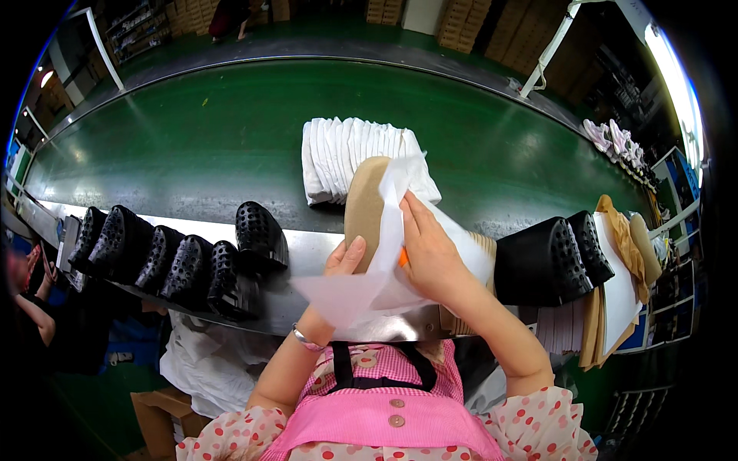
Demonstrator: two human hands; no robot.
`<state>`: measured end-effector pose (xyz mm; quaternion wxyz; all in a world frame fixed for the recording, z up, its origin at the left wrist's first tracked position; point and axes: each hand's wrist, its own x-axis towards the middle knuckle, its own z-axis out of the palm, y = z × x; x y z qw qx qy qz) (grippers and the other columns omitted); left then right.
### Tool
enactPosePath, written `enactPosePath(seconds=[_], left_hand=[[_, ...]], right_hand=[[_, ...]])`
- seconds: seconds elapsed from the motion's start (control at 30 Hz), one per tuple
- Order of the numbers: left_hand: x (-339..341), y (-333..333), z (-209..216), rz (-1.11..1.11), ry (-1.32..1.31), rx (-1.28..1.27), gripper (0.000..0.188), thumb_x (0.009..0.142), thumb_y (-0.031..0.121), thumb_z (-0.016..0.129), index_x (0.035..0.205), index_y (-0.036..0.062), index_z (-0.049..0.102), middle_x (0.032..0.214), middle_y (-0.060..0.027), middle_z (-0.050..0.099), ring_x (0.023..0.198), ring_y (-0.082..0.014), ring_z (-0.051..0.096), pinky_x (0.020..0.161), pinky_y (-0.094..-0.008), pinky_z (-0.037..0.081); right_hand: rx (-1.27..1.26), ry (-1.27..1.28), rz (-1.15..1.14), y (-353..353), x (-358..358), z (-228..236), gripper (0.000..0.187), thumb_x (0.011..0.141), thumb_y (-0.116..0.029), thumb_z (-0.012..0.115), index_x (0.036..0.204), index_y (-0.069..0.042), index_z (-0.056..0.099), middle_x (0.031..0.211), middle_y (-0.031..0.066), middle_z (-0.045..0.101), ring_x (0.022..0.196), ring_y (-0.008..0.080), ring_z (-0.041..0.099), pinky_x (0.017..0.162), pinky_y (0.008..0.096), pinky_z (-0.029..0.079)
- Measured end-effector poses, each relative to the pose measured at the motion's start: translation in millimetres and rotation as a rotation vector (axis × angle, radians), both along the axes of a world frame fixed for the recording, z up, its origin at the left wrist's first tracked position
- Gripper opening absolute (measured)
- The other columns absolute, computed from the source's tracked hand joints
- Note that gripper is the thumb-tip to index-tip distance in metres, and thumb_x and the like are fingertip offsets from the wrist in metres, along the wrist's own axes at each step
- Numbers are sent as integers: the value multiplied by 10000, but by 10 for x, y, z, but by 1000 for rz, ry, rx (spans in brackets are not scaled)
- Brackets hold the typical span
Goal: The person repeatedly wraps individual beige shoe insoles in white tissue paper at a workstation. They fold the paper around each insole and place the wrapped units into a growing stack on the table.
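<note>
In front of me a shoe with a beige sole (pixel 364 201) is held tilted, its sole side facing left. White tissue paper (pixel 393 188) lies around its right side, and a loose corner hangs over my left wrist. My left hand (pixel 344 265) grips the shoe's near end, thumb on the sole. With fingers together, my right hand (pixel 427 250) presses the paper against the shoe's other side. Something small and orange (pixel 403 258) shows beside my right hand; its kind is unclear. The paper hides most of the shoe's upper.
Black perforated shoes (pixel 188 265) line the bench edge at left; another (pixel 260 234) stands nearer. Behind the held shoe is a row of white folded packs (pixel 346 154). At right are black shoes (pixel 538 265), a striped tan block (pixel 483 250) and brown paper (pixel 621 238).
</note>
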<state>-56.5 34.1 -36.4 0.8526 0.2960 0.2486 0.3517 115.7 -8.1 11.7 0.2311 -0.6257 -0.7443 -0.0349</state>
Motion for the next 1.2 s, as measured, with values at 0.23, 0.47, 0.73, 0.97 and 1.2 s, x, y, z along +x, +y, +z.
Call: enactPosePath(seconds=[0.23,0.47,0.73,0.97,1.2], left_hand=[[-335,-95,-323,-86,-595,-88,507,1009,294,519,1428,44,382,1359,-102,518,1221,-204,536,996,-361,480],[-351,32,-285,-32,-455,-56,509,1009,291,517,1432,45,378,1369,-103,507,1233,-207,525,1006,-362,471],[-423,119,-279,11,-420,-36,511,1010,289,514,1438,47,374,1380,-104,495,1246,-210,512,1017,-363,461],[-448,143,-260,25,-401,-23,512,1011,286,511,1442,48,370,1389,-105,485,1258,-213,501,1027,-363,453],[-413,120,-256,43,-350,2,514,1012,284,509,1447,50,366,1399,-107,474,1270,-216,490,1037,-364,444]], right_hand=[[-158,346,68,53,87,232,807,925,-407,622,1446,98,270,1501,301,290,1394,421,310,1153,412,264],[-235,672,-117,138,242,186,853,922,-526,581,1488,25,259,1526,265,294,1437,370,271,1163,397,240],[-336,896,-164,198,272,49,780,925,-539,577,1429,26,389,1295,237,575,1204,328,557,1015,344,414],[-207,644,-248,246,331,20,727,904,-502,627,1400,-4,443,1281,200,572,1163,333,561,976,361,444],[210,150,-90,-37,97,517,669,877,-334,697,1398,-3,438,1302,214,521,1114,384,538,995,419,437]])
